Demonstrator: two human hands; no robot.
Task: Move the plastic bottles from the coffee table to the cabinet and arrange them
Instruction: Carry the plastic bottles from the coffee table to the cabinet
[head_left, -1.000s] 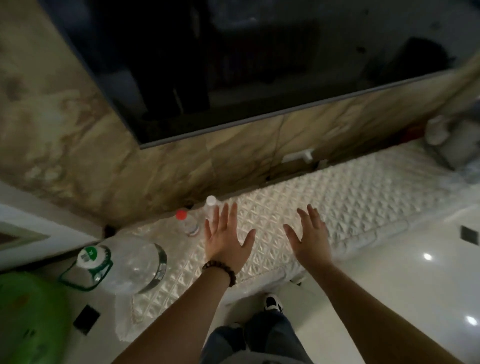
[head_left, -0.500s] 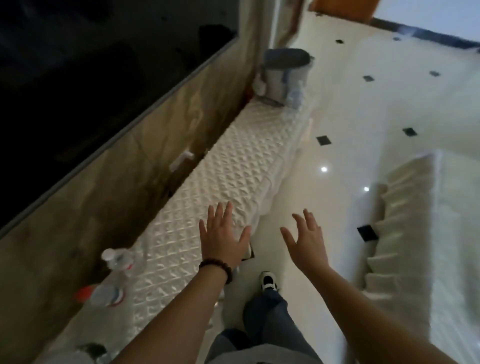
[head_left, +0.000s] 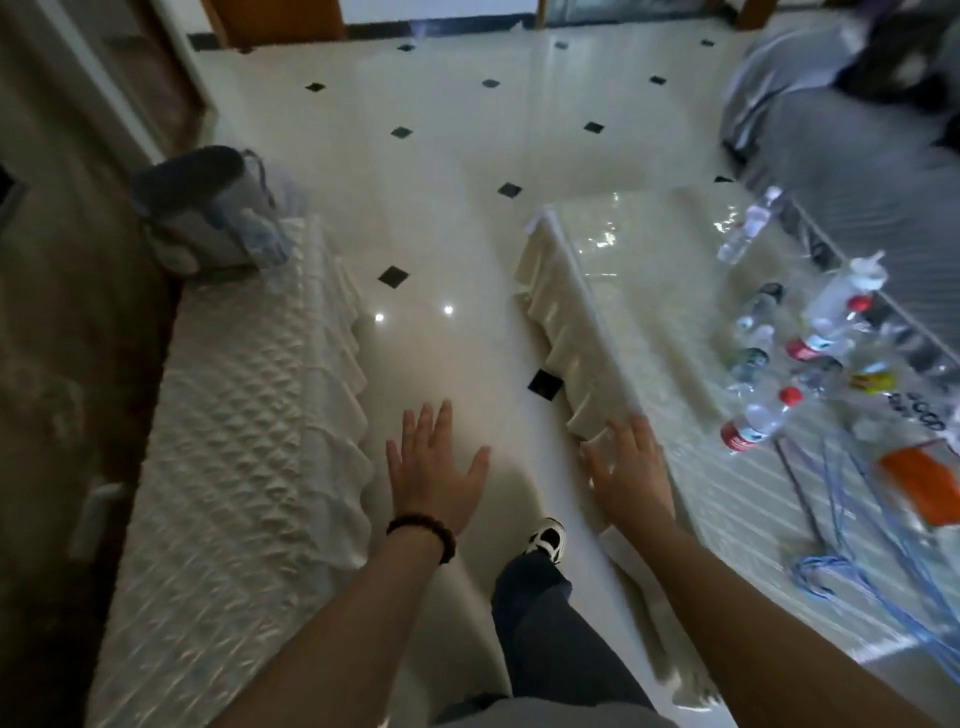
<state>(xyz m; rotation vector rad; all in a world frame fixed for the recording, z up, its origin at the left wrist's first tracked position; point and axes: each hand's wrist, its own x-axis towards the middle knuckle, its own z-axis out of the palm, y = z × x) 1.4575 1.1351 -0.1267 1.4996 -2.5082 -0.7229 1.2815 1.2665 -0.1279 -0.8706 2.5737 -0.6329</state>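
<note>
Several clear plastic bottles stand and lie in a cluster on the coffee table at the right; one with a red cap lies nearest me, another lies farther back. The low cabinet with a white quilted cover runs along the left wall. My left hand is spread open over the floor between the two. My right hand is open with fingers apart above the table's near left edge. Neither hand holds anything.
A grey bucket sits at the cabinet's far end. Blue cords and an orange packet lie on the coffee table near me. A grey sofa stands at the far right. Glossy tiled floor separates the cabinet from the table.
The view has swung right, from the cabinet and wall toward the coffee table. The bottles set on the cabinet have left the view. Both hands stay open and empty.
</note>
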